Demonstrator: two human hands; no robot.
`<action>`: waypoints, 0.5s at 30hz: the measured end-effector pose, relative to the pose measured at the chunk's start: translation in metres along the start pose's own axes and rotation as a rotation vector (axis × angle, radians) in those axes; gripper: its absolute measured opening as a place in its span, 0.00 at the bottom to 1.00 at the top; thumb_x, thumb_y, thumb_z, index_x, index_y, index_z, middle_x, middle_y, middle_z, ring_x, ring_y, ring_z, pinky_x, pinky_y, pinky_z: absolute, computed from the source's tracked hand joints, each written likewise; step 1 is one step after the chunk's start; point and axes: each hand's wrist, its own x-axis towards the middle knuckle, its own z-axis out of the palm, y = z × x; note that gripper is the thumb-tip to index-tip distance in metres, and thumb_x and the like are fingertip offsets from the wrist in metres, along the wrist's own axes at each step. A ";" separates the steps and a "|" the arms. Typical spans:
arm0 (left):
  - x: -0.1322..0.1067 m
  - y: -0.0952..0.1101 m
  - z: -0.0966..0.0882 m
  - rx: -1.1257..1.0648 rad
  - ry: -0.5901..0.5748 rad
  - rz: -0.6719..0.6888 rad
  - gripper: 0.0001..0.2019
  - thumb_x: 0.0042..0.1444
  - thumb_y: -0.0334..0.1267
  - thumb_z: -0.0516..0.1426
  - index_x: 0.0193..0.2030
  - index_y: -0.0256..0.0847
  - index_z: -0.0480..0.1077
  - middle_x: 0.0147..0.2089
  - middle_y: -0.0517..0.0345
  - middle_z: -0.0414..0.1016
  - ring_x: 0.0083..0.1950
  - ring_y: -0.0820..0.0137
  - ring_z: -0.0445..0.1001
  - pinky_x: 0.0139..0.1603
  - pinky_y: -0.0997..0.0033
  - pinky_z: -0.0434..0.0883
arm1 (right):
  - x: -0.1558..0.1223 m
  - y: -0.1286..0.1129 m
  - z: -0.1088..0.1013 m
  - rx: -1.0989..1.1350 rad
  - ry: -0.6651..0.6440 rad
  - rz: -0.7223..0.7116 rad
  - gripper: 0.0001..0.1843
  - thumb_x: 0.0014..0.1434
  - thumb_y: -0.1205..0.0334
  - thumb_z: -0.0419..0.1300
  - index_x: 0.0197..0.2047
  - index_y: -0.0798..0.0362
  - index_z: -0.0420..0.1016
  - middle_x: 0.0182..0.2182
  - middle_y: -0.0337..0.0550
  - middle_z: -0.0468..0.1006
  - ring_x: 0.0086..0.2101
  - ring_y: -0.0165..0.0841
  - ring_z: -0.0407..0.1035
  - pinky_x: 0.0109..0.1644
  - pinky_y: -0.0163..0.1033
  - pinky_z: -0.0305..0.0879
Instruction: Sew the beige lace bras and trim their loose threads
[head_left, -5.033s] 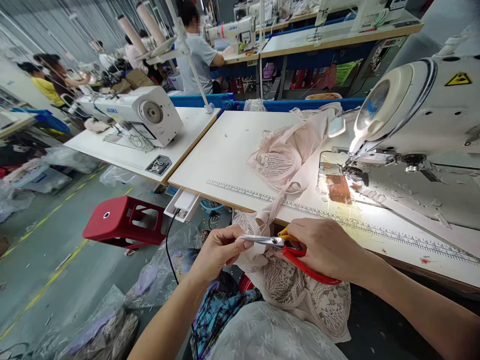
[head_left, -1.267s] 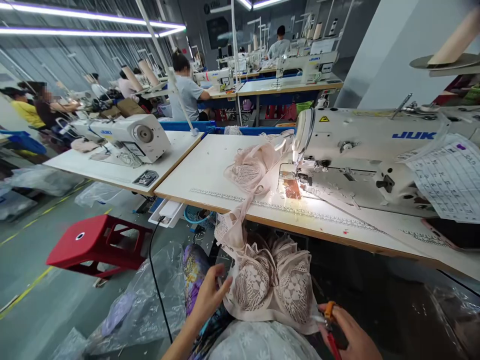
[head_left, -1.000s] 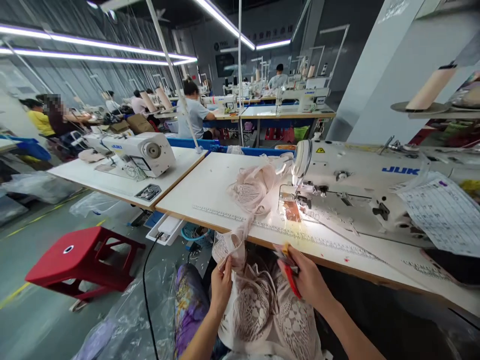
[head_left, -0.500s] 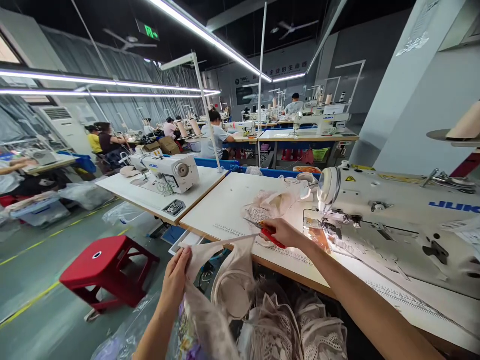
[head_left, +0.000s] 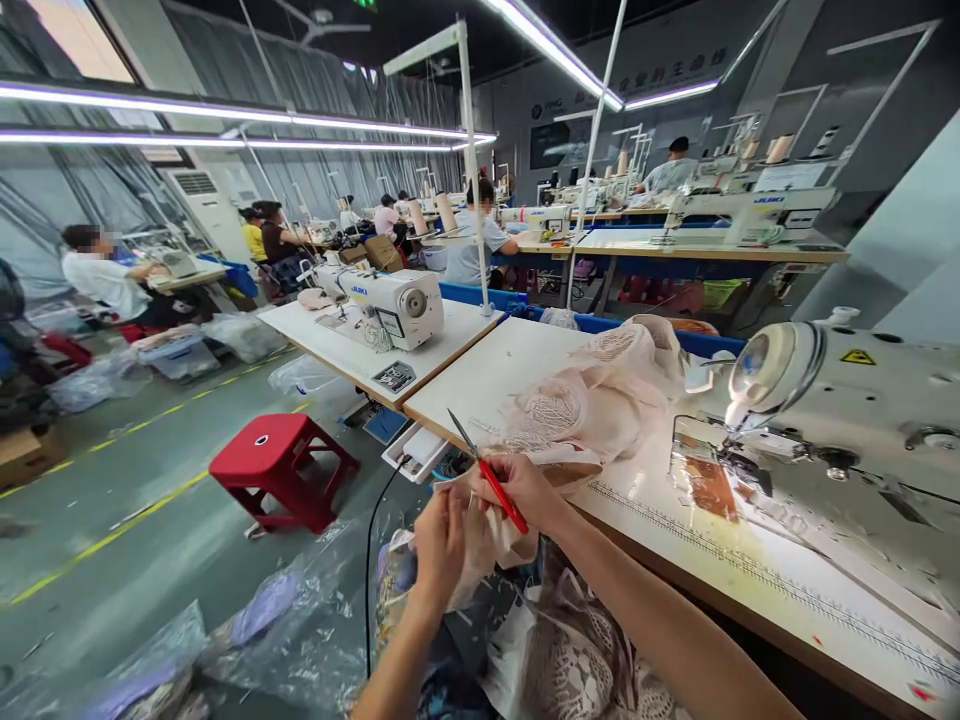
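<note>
Shift: your left hand and right hand, apart half a second ago, now meet just below the table edge.
Left grip: closed, pinching the garment.
Right grip: wrapped round red scissors; blades probably shut, too blurred to swear.
Garment: below the table edge, between your hands.
Meaning: trimming looks in hand.

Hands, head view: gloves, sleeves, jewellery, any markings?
Left hand and right hand are both bare, with no gloves. Both forearms are bare to the frame edge, and no sleeve shows. No watch, bracelet, ring or marking is visible. The fingers are partly hidden, so a small ring can't be ruled out.
</note>
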 end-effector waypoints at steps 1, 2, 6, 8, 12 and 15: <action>-0.004 -0.003 0.010 0.000 -0.028 0.004 0.24 0.66 0.56 0.44 0.28 0.42 0.67 0.24 0.57 0.71 0.25 0.68 0.68 0.27 0.69 0.66 | 0.000 0.007 0.001 -0.001 0.008 0.020 0.20 0.45 0.46 0.68 0.24 0.52 0.68 0.18 0.34 0.72 0.16 0.24 0.59 0.19 0.31 0.54; -0.008 -0.005 0.017 0.000 -0.061 0.011 0.24 0.67 0.54 0.42 0.28 0.42 0.65 0.25 0.57 0.71 0.25 0.68 0.69 0.28 0.69 0.66 | -0.001 0.014 0.002 -0.004 0.022 0.039 0.20 0.45 0.46 0.68 0.24 0.52 0.68 0.18 0.34 0.73 0.16 0.24 0.59 0.19 0.32 0.54; -0.027 -0.016 0.030 0.022 -0.221 0.046 0.21 0.69 0.48 0.38 0.32 0.42 0.63 0.29 0.55 0.73 0.28 0.68 0.71 0.32 0.70 0.68 | -0.005 0.037 0.001 -0.036 0.081 0.101 0.20 0.44 0.45 0.67 0.24 0.52 0.69 0.17 0.35 0.73 0.16 0.25 0.59 0.20 0.32 0.54; -0.035 -0.023 0.028 0.056 -0.314 0.061 0.18 0.69 0.46 0.39 0.34 0.42 0.63 0.30 0.54 0.73 0.29 0.68 0.72 0.32 0.70 0.68 | -0.008 0.046 -0.002 -0.063 0.098 0.128 0.19 0.45 0.46 0.67 0.24 0.52 0.69 0.17 0.37 0.73 0.16 0.26 0.60 0.21 0.33 0.55; -0.049 -0.043 0.017 0.169 -0.491 0.057 0.14 0.68 0.42 0.41 0.35 0.43 0.62 0.28 0.54 0.73 0.28 0.66 0.73 0.30 0.71 0.64 | -0.033 0.061 -0.004 -0.147 0.229 0.106 0.13 0.49 0.52 0.65 0.27 0.52 0.69 0.25 0.40 0.76 0.26 0.32 0.68 0.32 0.36 0.65; -0.057 -0.056 0.005 0.259 -0.606 0.037 0.12 0.67 0.40 0.43 0.35 0.43 0.62 0.26 0.56 0.72 0.27 0.66 0.73 0.29 0.72 0.62 | -0.075 0.075 0.002 -0.159 0.275 0.047 0.12 0.51 0.54 0.65 0.36 0.50 0.71 0.35 0.42 0.78 0.36 0.35 0.71 0.43 0.39 0.67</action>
